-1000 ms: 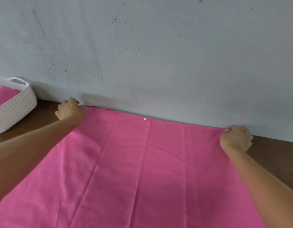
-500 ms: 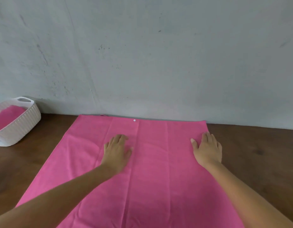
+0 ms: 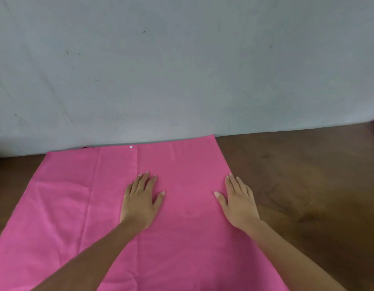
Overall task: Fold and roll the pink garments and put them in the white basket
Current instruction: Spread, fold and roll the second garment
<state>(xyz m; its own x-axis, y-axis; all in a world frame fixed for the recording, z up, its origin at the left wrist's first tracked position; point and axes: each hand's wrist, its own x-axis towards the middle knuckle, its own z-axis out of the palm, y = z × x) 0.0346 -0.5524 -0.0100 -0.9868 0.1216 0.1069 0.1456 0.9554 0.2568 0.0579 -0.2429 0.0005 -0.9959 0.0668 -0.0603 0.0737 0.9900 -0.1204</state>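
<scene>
Pink, smooth cloth lies under our palms. Our left hand (image 3: 141,201) rests flat, fingers straight, near the middle of the pink garment (image 3: 77,206). Our right hand (image 3: 237,203) lies flat across its right edge, outer fingers over the brown wooden table (image 3: 308,185). Both lay open-palmed like this half a second ago, but the white basket left of the garment has left our view. The garment is a creased rectangle spread on the table, with a small round white snap (image 3: 131,146) at its far edge, which meets the scuffed grey wall (image 3: 182,70).
</scene>
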